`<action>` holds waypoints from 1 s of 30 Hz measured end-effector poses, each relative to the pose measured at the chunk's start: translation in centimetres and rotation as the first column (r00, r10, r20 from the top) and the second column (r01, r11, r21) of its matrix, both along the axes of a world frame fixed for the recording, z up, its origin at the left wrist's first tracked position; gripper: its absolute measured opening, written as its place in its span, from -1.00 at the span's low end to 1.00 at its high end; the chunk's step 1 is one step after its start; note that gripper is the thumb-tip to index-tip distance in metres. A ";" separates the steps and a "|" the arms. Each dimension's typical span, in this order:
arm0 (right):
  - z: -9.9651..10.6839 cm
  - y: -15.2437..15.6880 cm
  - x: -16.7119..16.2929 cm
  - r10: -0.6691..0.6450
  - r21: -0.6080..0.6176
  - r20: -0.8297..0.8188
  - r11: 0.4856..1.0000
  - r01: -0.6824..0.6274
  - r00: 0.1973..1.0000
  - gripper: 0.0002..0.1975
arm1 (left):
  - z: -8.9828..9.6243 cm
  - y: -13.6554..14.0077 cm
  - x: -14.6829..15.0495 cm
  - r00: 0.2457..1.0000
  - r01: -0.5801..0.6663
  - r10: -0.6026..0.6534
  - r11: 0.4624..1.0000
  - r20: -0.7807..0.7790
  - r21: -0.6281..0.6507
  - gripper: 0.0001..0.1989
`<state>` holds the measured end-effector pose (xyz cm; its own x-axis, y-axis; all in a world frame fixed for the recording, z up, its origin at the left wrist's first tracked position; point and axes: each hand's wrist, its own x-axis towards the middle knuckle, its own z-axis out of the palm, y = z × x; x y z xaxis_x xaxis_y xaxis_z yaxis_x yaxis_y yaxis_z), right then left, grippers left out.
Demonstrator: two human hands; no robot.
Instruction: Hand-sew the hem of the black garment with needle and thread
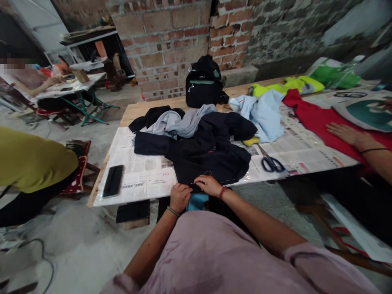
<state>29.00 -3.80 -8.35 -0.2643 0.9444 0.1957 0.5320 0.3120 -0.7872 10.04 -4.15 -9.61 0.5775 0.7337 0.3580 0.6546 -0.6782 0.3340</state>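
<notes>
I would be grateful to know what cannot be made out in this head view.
Head view throughout:
Needle by the right hand: tip too small.
Left hand: palm hidden by its back.
Newspaper: small print blurred.
Iron: end cut off by the right edge.

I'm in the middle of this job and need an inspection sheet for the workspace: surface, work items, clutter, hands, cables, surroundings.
Surface: table largely covered with newspaper; bare wood along its far side.
Work items: dark garment lying at the near edge; a thin needle and pale thread by the fingertips.
Clutter: phone, scissors, grey garment, light blue garment, black bag.
Hands: left hand appears to grip the dark garment's edge; right hand, close beside it, appears to pinch the needle.
Cables: dark cable on the floor, lower left.
Surroundings: brick wall behind; a co-worker's hand on red cloth at right.
</notes>
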 end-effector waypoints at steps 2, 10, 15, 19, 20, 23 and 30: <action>0.2 -0.1 0.2 0.019 0.040 0.075 0.999 -0.022 0.997 -0.80 | -0.1 -0.1 0.1 1.000 -0.009 0.009 1.000 -0.010 0.006 -0.82; 1.0 -0.8 0.5 0.123 0.037 0.404 0.988 -0.150 0.906 -0.75 | -0.2 -0.2 0.2 1.000 -0.015 0.015 1.000 0.019 0.017 -0.81; 1.8 -0.8 0.3 0.153 0.001 0.505 0.984 -0.177 0.849 -0.76 | -0.3 -0.2 0.2 0.999 -0.025 0.024 0.999 0.023 0.037 -0.83; 2.1 -0.8 0.2 0.182 -0.032 0.566 0.979 -0.199 0.804 -0.77 | -0.4 -0.2 0.2 0.999 -0.026 0.025 0.998 0.021 0.058 -0.82; 2.1 -0.7 0.2 0.191 -0.043 0.576 0.978 -0.204 0.795 -0.77 | -0.4 -0.2 0.2 0.999 -0.030 0.029 0.998 0.019 0.062 -0.82; 2.3 -0.7 0.2 0.208 -0.071 0.599 0.976 -0.207 0.774 -0.76 | -0.5 -0.2 0.2 0.999 -0.034 0.033 0.997 0.017 0.069 -0.83; 2.5 -0.5 0.3 0.224 -0.072 0.598 0.971 -0.227 0.770 -0.75 | -0.6 -0.2 0.3 0.999 -0.042 0.040 0.996 0.035 0.074 -0.83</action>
<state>29.29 -4.34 -5.83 -0.5342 0.8425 -0.0697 0.8087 0.4853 -0.3325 10.36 -4.30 -10.23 0.5344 0.7267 0.4316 0.6715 -0.6752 0.3054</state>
